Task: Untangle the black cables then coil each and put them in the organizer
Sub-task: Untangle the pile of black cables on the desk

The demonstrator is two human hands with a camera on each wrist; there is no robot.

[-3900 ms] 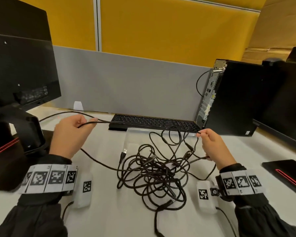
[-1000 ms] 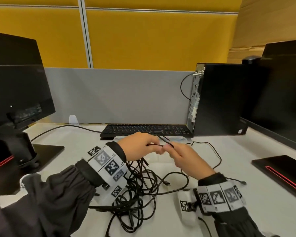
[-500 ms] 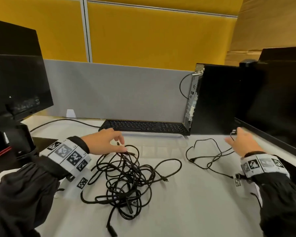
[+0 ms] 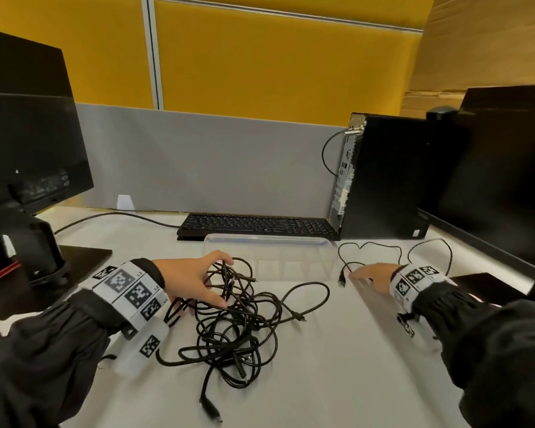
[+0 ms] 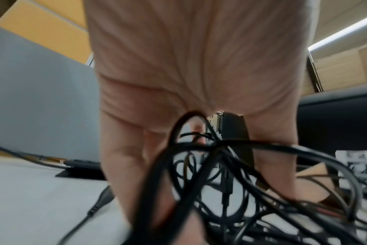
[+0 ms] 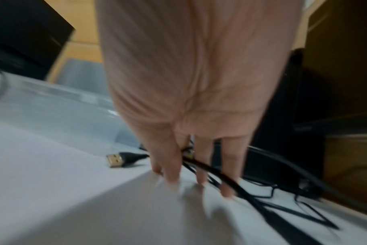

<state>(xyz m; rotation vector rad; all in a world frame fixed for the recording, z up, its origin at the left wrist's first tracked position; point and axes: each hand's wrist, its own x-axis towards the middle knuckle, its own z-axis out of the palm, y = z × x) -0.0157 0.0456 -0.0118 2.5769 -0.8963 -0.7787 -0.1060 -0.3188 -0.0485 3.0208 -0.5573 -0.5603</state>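
Note:
A tangle of black cables point(image 4: 229, 322) lies mid-desk. My left hand point(image 4: 195, 279) is on its upper left part, fingers and thumb curled round several strands; in the left wrist view the cable tangle point(image 5: 230, 174) loops up between thumb and fingers of the left hand point(image 5: 199, 82). One separate black cable point(image 4: 396, 250) lies loose at the right. My right hand point(image 4: 369, 273) rests flat beside its USB plug point(image 4: 341, 278). In the right wrist view the right hand point(image 6: 191, 165) has straight fingers touching the desk, and the separate cable point(image 6: 220, 172) runs between them near the USB plug point(image 6: 115, 160). The clear organizer point(image 4: 269, 242) stands behind.
A black keyboard point(image 4: 257, 225) sits behind the organizer, a PC tower point(image 4: 383, 180) at the back right. Monitors stand left point(image 4: 28, 143) and right point(image 4: 507, 180), with a black stand base point(image 4: 488, 284) just right of my right hand. Bare desk lies in front.
A second ago both hands pinched one cable together. The right hand then drew that cable out to the right, and has now come back left to its plug end. The left hand stays on the tangle.

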